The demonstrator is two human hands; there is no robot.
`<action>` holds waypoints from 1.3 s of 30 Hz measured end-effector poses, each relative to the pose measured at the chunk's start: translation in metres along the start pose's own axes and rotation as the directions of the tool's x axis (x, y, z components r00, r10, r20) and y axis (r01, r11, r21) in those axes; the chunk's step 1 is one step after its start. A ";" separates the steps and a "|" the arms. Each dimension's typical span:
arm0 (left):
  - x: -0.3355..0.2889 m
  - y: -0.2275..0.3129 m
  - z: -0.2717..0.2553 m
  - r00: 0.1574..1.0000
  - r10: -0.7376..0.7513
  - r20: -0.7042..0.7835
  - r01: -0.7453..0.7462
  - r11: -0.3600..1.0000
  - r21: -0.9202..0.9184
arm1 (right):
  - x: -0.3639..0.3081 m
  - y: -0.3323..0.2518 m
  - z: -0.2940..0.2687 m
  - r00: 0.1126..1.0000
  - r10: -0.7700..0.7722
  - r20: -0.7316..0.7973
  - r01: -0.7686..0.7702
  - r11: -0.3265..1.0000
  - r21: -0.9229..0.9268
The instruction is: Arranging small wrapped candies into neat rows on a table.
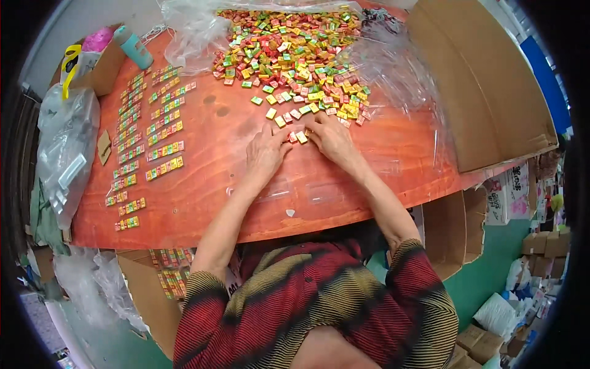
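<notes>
A short row of boxes [301, 138] sits just above the middle of the frame, hemmed in between two hands! The left hand [265, 152] closes in from one end, the right hand [332, 140] from the other, fingers curled in and the gap narrow; whether they pinch or merely touch, I cannot tell. Danger here: an uneven push could buckle the row or twist a box. Just above, loose boxes spill off the big pile [289, 52] at upper centre, and a knuckle brushing them might scatter strays into the row. Below, clear plastic [326, 192] lies on the red counter [203, 209], easily snagged by a forearm. Upper left, finished-looking rows [165, 168] line up, and a careless sleeve could skew them.
</notes>
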State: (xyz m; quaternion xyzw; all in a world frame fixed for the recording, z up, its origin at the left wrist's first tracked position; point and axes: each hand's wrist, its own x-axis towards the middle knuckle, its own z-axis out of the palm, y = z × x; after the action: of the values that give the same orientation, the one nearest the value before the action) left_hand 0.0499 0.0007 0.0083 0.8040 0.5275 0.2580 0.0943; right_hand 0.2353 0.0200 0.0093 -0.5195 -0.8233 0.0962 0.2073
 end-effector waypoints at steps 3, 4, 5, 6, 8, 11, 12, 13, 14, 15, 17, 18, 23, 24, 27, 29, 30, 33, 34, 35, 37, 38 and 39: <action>-0.002 -0.004 0.004 0.999 0.013 -0.035 -0.012 1.000 0.025 | -0.007 -0.004 -0.009 0.998 -0.057 -0.022 0.058 0.998 0.032; -0.002 -0.004 0.004 0.999 0.011 -0.035 -0.010 1.000 0.023 | -0.009 -0.003 -0.011 0.997 -0.068 -0.045 0.070 0.996 0.058; -0.001 -0.004 0.004 0.999 0.007 -0.033 -0.006 1.000 0.025 | -0.010 0.000 -0.012 0.997 -0.069 -0.043 0.071 0.996 0.057; -0.001 -0.003 0.004 1.000 0.005 -0.029 -0.004 1.000 0.026 | -0.012 0.003 -0.013 0.998 -0.054 -0.015 0.055 0.997 0.046; -0.001 -0.004 0.005 1.000 0.002 -0.030 -0.001 1.000 0.021 | -0.015 0.010 -0.011 0.999 -0.038 0.013 0.037 0.999 0.034; 0.001 -0.003 0.004 0.999 0.010 -0.031 -0.009 1.000 0.022 | -0.017 0.020 -0.003 1.000 -0.016 -0.020 0.017 0.997 0.077; 0.001 -0.002 0.004 0.999 0.017 -0.028 -0.016 1.000 0.027 | -0.018 0.021 -0.004 0.999 0.004 -0.033 0.000 0.995 0.104; 0.001 -0.001 0.003 0.999 0.017 -0.029 -0.017 0.999 0.027 | -0.018 0.021 -0.004 0.999 0.024 -0.046 -0.018 0.991 0.131; 0.001 0.000 0.002 1.000 0.010 -0.025 -0.009 1.000 0.023 | -0.018 0.020 -0.004 0.999 0.024 -0.047 -0.018 0.991 0.131; 0.000 0.000 0.002 1.000 -0.001 -0.021 0.002 1.000 0.021 | -0.015 0.014 -0.002 0.993 0.067 -0.094 -0.049 0.982 0.183; -0.001 -0.004 0.007 0.999 -0.013 -0.033 0.014 1.000 0.021 | -0.011 0.001 -0.002 0.984 0.111 -0.139 -0.076 0.968 0.238; 0.000 -0.002 0.006 0.999 -0.017 -0.043 0.018 1.000 0.016 | -0.011 -0.006 -0.004 0.987 0.095 -0.131 -0.060 0.966 0.251; 0.000 0.002 0.005 0.998 -0.055 -0.039 0.055 0.998 0.009 | -0.008 -0.017 0.009 0.987 0.155 -0.043 -0.147 0.978 0.145; 0.000 0.001 0.007 0.998 -0.049 -0.049 0.049 0.999 0.001 | -0.010 -0.015 0.007 0.977 0.208 -0.035 -0.205 0.976 0.075; 0.000 -0.002 0.008 0.998 -0.044 -0.046 0.044 0.999 -0.003 | -0.011 -0.003 0.000 0.978 0.204 -0.037 -0.204 0.979 -0.010; 0.000 -0.002 0.008 0.998 -0.039 -0.055 0.038 0.999 -0.010 | -0.008 -0.006 -0.007 0.974 0.226 -0.018 -0.226 0.973 -0.045; 0.000 -0.001 0.007 0.998 -0.033 -0.061 0.032 0.999 -0.012 | -0.007 -0.014 -0.010 0.970 0.242 -0.032 -0.243 0.970 -0.011; -0.002 -0.001 0.005 0.997 -0.023 -0.074 0.021 1.000 -0.020 | -0.005 -0.023 -0.003 0.962 0.273 -0.030 -0.272 0.962 0.030; -0.002 -0.002 0.006 0.997 -0.024 -0.075 0.023 1.000 -0.019 | -0.004 -0.024 -0.001 0.958 0.286 -0.015 -0.285 0.958 0.038; -0.001 -0.003 0.007 0.997 -0.018 -0.074 0.017 1.000 -0.017 | -0.006 -0.023 -0.003 0.959 0.284 -0.014 -0.284 0.958 0.038; -0.002 -0.005 0.008 0.997 -0.019 -0.075 0.018 1.000 -0.017 | -0.014 -0.014 -0.015 0.960 0.264 -0.090 -0.267 0.963 -0.021; -0.002 -0.006 0.007 0.997 -0.019 -0.074 0.017 1.000 -0.023 | -0.015 -0.011 -0.021 0.956 0.286 -0.072 -0.287 0.958 -0.003; -0.002 -0.006 0.008 0.997 -0.014 -0.072 0.012 0.999 -0.030 | -0.017 -0.006 -0.025 0.955 0.286 -0.072 -0.287 0.958 -0.006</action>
State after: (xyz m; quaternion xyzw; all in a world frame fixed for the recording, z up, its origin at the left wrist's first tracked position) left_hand 0.0488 0.0025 -0.0016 0.7892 0.5318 0.2940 0.0889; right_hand 0.2476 0.0010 0.0297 -0.6382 -0.7322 0.1003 0.2157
